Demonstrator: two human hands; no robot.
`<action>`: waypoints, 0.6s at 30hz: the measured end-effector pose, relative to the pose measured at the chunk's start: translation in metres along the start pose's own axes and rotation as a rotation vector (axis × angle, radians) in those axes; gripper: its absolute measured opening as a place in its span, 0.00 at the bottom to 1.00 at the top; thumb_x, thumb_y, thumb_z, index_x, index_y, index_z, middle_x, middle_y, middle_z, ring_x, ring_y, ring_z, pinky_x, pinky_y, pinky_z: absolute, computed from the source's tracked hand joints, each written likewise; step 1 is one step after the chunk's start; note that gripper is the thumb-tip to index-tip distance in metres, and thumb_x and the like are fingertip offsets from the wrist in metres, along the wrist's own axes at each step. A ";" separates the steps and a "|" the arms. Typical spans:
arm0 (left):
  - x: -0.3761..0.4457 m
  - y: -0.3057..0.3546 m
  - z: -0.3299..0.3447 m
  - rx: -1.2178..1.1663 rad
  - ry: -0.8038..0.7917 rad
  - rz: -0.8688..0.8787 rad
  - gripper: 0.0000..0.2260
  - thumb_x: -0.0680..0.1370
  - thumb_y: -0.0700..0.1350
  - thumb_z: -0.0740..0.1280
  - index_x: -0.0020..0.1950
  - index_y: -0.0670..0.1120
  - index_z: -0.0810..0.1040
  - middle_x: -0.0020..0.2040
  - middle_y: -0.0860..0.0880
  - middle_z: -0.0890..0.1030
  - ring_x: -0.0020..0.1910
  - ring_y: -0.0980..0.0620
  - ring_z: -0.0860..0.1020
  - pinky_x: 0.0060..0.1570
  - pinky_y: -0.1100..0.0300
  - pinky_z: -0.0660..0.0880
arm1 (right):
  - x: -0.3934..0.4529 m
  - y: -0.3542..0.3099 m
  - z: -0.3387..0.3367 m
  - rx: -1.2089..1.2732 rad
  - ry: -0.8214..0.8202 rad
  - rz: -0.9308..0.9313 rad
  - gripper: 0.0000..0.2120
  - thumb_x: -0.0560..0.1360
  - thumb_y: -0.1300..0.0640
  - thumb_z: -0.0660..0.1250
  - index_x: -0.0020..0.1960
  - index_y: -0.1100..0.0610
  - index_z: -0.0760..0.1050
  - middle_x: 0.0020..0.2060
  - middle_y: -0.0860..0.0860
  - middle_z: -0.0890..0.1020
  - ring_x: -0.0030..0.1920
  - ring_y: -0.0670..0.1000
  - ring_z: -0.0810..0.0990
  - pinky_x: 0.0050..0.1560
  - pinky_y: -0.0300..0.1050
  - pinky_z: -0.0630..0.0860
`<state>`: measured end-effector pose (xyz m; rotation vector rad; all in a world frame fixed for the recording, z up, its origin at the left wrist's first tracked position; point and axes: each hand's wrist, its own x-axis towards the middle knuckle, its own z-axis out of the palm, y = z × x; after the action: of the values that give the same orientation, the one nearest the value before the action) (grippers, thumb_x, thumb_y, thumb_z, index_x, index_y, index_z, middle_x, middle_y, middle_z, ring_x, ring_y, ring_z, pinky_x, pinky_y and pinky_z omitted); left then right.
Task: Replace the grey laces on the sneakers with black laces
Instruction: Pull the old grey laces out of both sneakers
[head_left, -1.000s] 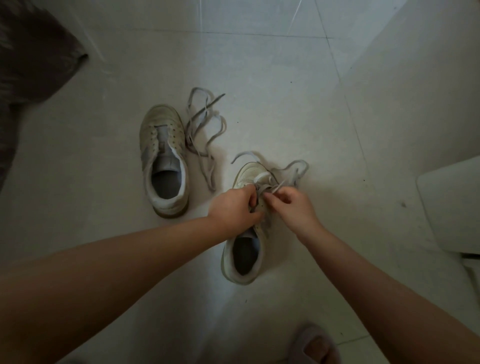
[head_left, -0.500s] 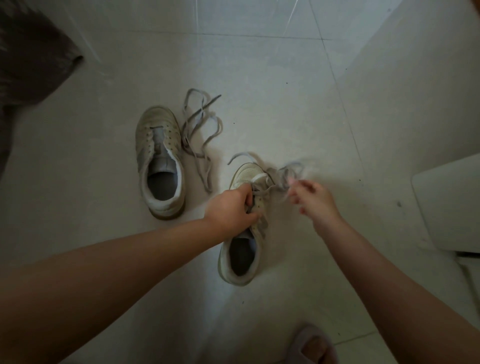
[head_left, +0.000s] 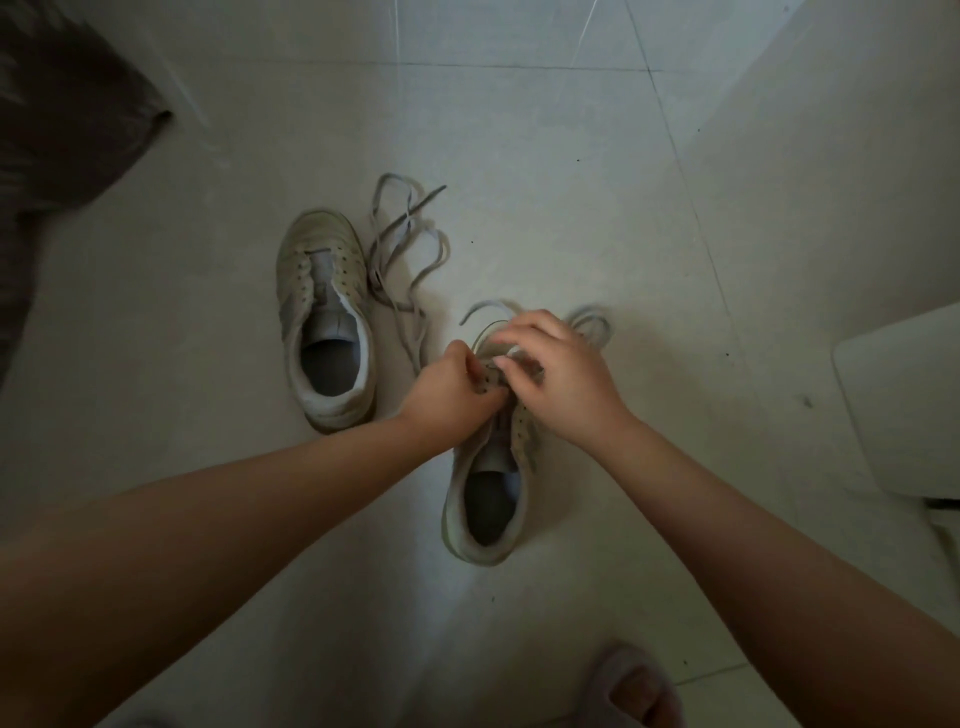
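Two worn white sneakers stand on the tiled floor. The left sneaker (head_left: 324, 317) has bare eyelets, and a loose grey lace (head_left: 410, 260) lies beside it on its right. The right sneaker (head_left: 488, 488) keeps a grey lace (head_left: 592, 325) in its front eyelets, with loops spilling past the toe. My left hand (head_left: 452, 392) grips the left eyelet flap of this sneaker. My right hand (head_left: 556, 374) lies over the toe area, its fingers curled and pinching the lace near the front eyelets. The toe is hidden under both hands. No black laces are in view.
A dark fuzzy object (head_left: 62, 119) fills the upper left corner. A white rounded fixture (head_left: 904, 395) stands at the right edge, with a wall (head_left: 831, 156) behind it. A foot in a slipper (head_left: 628, 686) shows at the bottom.
My right hand pulled a length of grey lace out to the right, then came back over the toe and pinches the lace again. My left hand stayed on the sneaker.
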<state>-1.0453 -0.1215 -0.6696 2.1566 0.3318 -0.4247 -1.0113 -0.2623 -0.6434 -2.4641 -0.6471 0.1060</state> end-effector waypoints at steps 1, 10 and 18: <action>0.000 0.001 0.001 -0.012 -0.006 -0.009 0.14 0.73 0.52 0.69 0.48 0.45 0.69 0.37 0.51 0.75 0.38 0.50 0.75 0.34 0.59 0.67 | 0.006 -0.002 0.001 -0.098 -0.043 -0.052 0.10 0.74 0.55 0.66 0.53 0.54 0.80 0.52 0.49 0.79 0.51 0.50 0.76 0.50 0.44 0.73; 0.001 -0.001 0.002 -0.050 -0.019 -0.064 0.15 0.72 0.50 0.70 0.49 0.44 0.68 0.38 0.50 0.75 0.36 0.53 0.73 0.31 0.62 0.68 | 0.028 -0.001 -0.003 -0.286 -0.338 0.084 0.05 0.74 0.53 0.64 0.45 0.53 0.76 0.45 0.49 0.78 0.48 0.53 0.76 0.45 0.44 0.69; -0.001 0.001 -0.002 -0.043 -0.057 -0.057 0.14 0.71 0.47 0.70 0.47 0.44 0.67 0.36 0.52 0.71 0.36 0.55 0.71 0.28 0.65 0.63 | 0.030 0.007 0.011 0.008 -0.425 0.202 0.10 0.74 0.57 0.68 0.36 0.51 0.70 0.39 0.48 0.72 0.44 0.50 0.72 0.46 0.42 0.67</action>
<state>-1.0453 -0.1203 -0.6673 2.0934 0.3680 -0.5063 -0.9846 -0.2474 -0.6546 -2.5104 -0.5627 0.7246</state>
